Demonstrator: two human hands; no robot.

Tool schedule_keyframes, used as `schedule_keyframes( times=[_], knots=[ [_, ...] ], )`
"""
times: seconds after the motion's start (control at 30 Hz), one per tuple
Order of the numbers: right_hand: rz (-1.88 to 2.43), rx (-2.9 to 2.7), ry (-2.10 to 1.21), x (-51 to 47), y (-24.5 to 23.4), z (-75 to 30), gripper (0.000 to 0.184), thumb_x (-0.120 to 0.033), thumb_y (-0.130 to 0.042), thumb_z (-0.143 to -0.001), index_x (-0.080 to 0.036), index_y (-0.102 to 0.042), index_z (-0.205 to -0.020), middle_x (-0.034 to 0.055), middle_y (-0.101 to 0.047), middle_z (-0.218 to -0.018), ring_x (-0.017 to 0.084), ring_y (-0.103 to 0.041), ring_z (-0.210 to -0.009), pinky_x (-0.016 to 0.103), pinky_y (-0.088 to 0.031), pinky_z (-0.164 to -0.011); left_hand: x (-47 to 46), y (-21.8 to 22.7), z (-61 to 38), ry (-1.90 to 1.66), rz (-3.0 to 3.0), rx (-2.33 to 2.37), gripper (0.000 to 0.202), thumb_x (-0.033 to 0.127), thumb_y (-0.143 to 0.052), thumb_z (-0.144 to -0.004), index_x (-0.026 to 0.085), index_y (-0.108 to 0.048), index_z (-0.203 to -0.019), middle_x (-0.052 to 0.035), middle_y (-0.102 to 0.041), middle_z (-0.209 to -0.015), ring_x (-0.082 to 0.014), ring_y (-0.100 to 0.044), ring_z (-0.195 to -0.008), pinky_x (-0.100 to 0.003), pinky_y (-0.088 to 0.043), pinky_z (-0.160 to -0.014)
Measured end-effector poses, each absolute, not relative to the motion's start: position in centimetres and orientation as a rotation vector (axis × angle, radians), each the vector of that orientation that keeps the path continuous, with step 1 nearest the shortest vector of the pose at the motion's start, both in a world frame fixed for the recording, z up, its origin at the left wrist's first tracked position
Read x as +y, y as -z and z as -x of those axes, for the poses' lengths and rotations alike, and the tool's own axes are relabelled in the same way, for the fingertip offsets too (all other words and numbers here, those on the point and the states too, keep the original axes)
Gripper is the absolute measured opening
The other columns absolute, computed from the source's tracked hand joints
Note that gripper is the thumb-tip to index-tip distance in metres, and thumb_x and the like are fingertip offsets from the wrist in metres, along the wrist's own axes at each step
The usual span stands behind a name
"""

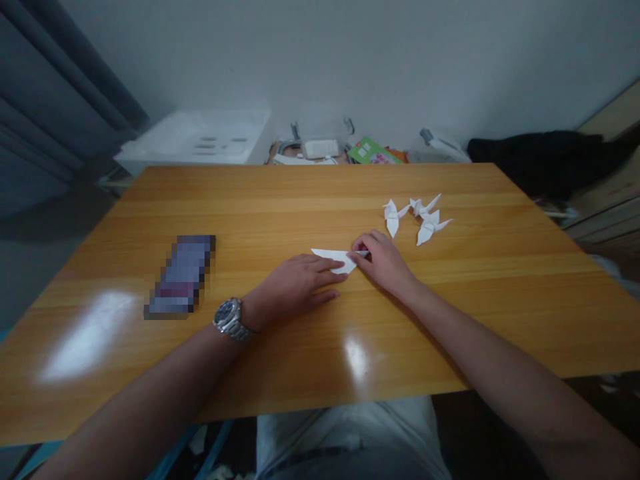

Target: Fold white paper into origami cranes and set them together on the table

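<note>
A folded white paper [334,257] lies flat on the wooden table [280,200] in a long pointed shape. My left hand [295,285], with a metal watch [230,319] on its wrist, rests flat on the paper's near edge with fingers stretched out. My right hand [383,261] presses the paper's right end with its fingertips curled together. Three finished white paper cranes [417,217] lie just beyond my right hand.
A blurred-out dark rectangular object [181,275] lies on the table's left half. Behind the far edge sit a white plastic bin [200,140], a clear box [320,143], a green booklet [373,152] and dark cloth [540,157]. A grey curtain [45,100] hangs at left.
</note>
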State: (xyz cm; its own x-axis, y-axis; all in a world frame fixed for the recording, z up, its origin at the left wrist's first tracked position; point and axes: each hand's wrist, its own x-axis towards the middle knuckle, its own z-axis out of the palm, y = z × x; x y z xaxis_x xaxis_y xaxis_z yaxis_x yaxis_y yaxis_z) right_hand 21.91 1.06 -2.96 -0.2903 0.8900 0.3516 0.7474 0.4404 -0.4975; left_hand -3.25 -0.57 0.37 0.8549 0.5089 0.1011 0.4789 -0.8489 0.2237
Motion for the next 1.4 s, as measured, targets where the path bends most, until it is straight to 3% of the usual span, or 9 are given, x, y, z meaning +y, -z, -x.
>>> schedule_keyframes(
  times=[0.07, 0.17, 0.27, 0.47, 0.73, 0.87, 1.03, 1.3, 1.4],
  knots=[
    [1.323, -2.098, -0.291, 1.0, 2.8, -22.1, 0.011, -0.031, -0.065, -0.096, -0.020, -0.067, -0.099, 0.0085, -0.061, -0.099, 0.026, -0.059, -0.098, 0.041, -0.048, -0.089, -0.5, -0.4, 3.4, -0.238, -2.851, 0.793, 0.043, 0.048, -0.045, -0.106, 0.029, -0.060, -0.142, -0.0025, -0.054, -0.153, -0.0250, -0.057, -0.133, -0.043, -0.043, -0.114],
    [1.253, -2.112, -0.213, 0.6, 2.2, -22.5, 0.030, -0.035, -0.062, -0.098, -0.019, -0.067, -0.122, 0.0128, -0.058, -0.113, 0.028, -0.057, -0.109, 0.045, -0.048, -0.098, -0.2, -0.4, 3.7, -0.243, -2.855, 0.887, 0.044, 0.049, -0.045, -0.105, 0.030, -0.060, -0.141, -0.0033, -0.056, -0.152, -0.0265, -0.058, -0.132, -0.046, -0.043, -0.113],
    [1.215, -2.241, -0.199, 0.1, 1.5, -23.1, 0.039, -0.044, -0.056, -0.101, -0.023, -0.067, -0.131, 0.0113, -0.057, -0.108, 0.027, -0.057, -0.103, 0.045, -0.050, -0.094, -0.1, -0.5, 3.9, -0.235, -2.851, 0.955, 0.045, 0.050, -0.045, -0.105, 0.030, -0.060, -0.142, -0.0043, -0.057, -0.150, -0.0272, -0.059, -0.131, -0.047, -0.043, -0.112],
    [1.088, -2.614, -0.262, -0.5, 0.8, -23.8, 0.047, -0.047, -0.050, -0.103, -0.030, -0.058, -0.146, 0.0094, -0.057, -0.103, 0.025, -0.053, -0.095, 0.042, -0.048, -0.088, -0.2, -0.4, 3.9, -0.252, -2.862, 0.943, 0.046, 0.050, -0.043, -0.106, 0.029, -0.059, -0.143, -0.0055, -0.056, -0.151, -0.0269, -0.058, -0.131, -0.045, -0.043, -0.112],
    [1.215, -2.737, -0.043, -0.7, 0.7, -23.7, 0.050, -0.054, -0.040, -0.105, -0.035, -0.055, -0.149, 0.0093, -0.060, -0.099, 0.025, -0.051, -0.090, 0.039, -0.043, -0.083, -0.3, -0.2, 3.8, -0.227, -2.846, 0.961, 0.048, 0.050, -0.041, -0.106, 0.027, -0.058, -0.145, -0.0057, -0.054, -0.153, -0.0275, -0.057, -0.133, -0.046, -0.044, -0.114],
    [1.367, -2.652, -0.023, -0.3, 1.0, -24.3, 0.047, -0.048, -0.033, -0.108, -0.036, -0.057, -0.147, 0.0090, -0.060, -0.097, 0.025, -0.053, -0.090, 0.039, -0.043, -0.085, -0.3, -0.2, 3.8, -0.216, -2.835, 0.962, 0.048, 0.050, -0.040, -0.106, 0.027, -0.058, -0.144, -0.0057, -0.053, -0.154, -0.0265, -0.056, -0.135, -0.045, -0.042, -0.116],
    [1.516, -2.514, 0.013, 0.5, 1.6, -24.8, 0.049, -0.041, -0.032, -0.109, -0.026, -0.058, -0.148, 0.0114, -0.062, -0.096, 0.028, -0.057, -0.091, 0.041, -0.045, -0.085, -0.4, -0.2, 3.9, -0.203, -2.827, 0.970, 0.049, 0.051, -0.040, -0.106, 0.027, -0.058, -0.144, -0.0068, -0.052, -0.155, -0.0265, -0.054, -0.138, -0.046, -0.040, -0.118],
    [1.592, -2.398, -0.041, 0.7, 1.5, -25.2, 0.052, -0.039, -0.027, -0.109, -0.018, -0.060, -0.144, 0.0128, -0.065, -0.097, 0.029, -0.062, -0.090, 0.041, -0.049, -0.079, -0.4, 0.0, 3.9, -0.244, -2.834, 0.957, 0.047, 0.050, -0.043, -0.106, 0.027, -0.058, -0.144, -0.0072, -0.052, -0.154, -0.0262, -0.055, -0.137, -0.044, -0.041, -0.117],
    [1.504, -2.356, -0.069, 0.7, 1.2, -25.4, 0.051, -0.039, -0.029, -0.109, -0.018, -0.060, -0.144, 0.0129, -0.066, -0.099, 0.029, -0.063, -0.094, 0.043, -0.052, -0.083, -0.4, 0.0, 3.9, -0.253, -2.842, 0.961, 0.047, 0.049, -0.043, -0.106, 0.027, -0.058, -0.144, -0.0070, -0.053, -0.154, -0.0265, -0.056, -0.135, -0.044, -0.042, -0.116]
  ],
)
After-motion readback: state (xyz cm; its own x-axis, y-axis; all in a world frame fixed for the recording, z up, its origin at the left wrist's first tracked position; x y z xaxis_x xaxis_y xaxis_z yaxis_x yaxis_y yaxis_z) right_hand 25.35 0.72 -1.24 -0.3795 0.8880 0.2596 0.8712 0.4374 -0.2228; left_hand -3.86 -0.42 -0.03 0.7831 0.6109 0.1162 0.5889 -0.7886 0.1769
